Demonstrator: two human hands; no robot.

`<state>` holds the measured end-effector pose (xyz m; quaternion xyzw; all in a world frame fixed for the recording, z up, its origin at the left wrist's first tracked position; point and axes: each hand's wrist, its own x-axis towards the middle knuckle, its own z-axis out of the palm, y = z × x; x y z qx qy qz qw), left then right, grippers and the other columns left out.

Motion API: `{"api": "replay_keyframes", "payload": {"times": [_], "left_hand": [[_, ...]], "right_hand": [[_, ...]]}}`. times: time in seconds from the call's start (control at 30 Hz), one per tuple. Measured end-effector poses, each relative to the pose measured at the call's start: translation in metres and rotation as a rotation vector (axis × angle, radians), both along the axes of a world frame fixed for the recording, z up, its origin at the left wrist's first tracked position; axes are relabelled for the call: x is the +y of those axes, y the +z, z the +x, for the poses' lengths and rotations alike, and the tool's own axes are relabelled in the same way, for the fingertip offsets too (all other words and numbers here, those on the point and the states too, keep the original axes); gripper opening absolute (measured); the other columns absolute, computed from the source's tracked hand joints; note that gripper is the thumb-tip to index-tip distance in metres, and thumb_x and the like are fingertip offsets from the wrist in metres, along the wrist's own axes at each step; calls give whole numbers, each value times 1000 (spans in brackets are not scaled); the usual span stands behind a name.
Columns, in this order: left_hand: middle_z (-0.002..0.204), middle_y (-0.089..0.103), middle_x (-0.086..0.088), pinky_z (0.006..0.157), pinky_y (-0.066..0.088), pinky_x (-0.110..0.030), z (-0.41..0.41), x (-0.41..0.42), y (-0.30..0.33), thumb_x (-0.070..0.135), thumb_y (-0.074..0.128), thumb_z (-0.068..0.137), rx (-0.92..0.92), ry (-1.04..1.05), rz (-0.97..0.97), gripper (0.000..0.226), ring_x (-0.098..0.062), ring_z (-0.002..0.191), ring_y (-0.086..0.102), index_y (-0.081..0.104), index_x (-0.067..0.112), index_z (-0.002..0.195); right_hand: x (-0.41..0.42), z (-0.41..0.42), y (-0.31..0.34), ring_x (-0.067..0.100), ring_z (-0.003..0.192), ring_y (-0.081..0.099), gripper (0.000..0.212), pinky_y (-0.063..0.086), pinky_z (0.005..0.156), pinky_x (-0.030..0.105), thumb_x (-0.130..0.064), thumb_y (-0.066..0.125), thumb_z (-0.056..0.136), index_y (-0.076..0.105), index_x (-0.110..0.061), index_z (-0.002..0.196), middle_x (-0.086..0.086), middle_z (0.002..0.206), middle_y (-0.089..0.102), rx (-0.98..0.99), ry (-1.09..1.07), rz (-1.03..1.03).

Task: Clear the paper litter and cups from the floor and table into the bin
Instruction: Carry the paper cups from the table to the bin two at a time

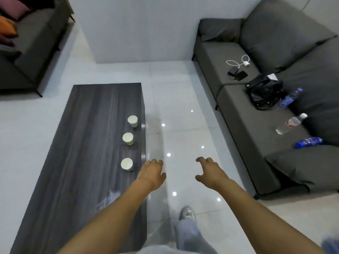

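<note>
Three white paper cups stand upright in a row along the right edge of the dark wooden table [82,143]: a far cup [132,121], a middle cup [127,138] and a near cup [126,164]. My left hand [152,173] hovers over the table's right edge, just right of the near cup, fingers loosely curled and holding nothing. My right hand [209,171] is stretched out over the white floor, fingers spread and relaxed, holding nothing. No bin and no paper litter shows in this view.
A grey sofa [247,110] runs along the right, carrying a black bag [264,92], several plastic bottles, a phone and a white charger cable. Another grey sofa [27,52] stands at far left. My foot [187,213] is on the glossy tiled floor between table and sofa.
</note>
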<state>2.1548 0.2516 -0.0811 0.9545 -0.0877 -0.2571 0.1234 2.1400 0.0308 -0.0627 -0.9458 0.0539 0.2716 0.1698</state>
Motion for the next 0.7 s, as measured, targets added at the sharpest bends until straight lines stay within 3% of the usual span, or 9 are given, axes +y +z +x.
{"api": "replay_keyframes", "payload": {"times": [0.23, 0.4, 0.6, 0.7], "left_hand": [[126, 51, -13, 100, 35, -37, 48, 7, -8, 32, 46, 94, 58, 220, 44, 38, -31, 118, 46, 47, 8, 124], [125, 51, -12, 96, 39, -37, 68, 51, -28, 32, 49, 92, 91, 459, 50, 37, -31, 116, 47, 51, 11, 121], [132, 49, -10, 102, 34, -35, 113, 111, -58, 31, 49, 92, 183, 658, 41, 43, -29, 123, 43, 46, 13, 131], [132, 47, -12, 103, 34, -37, 133, 131, -65, 30, 48, 92, 224, 744, 29, 40, -31, 124, 42, 46, 10, 127]], "right_hand": [[4, 107, -10, 27, 121, 41, 62, 49, 88, 37, -26, 58, 90, 29, -24, 145, 7, 137, 37, 59, 216, -20], [64, 183, -29, 28, 120, 43, 63, 48, 88, 37, -24, 59, 89, 30, -23, 144, 9, 136, 38, 81, 422, -4], [158, 262, -61, 30, 120, 45, 63, 48, 93, 37, -26, 63, 87, 32, -21, 143, 11, 135, 41, 127, 609, 39], [191, 291, -73, 30, 118, 47, 61, 49, 95, 40, -28, 64, 87, 35, -21, 140, 11, 134, 43, 143, 674, 27]]}}
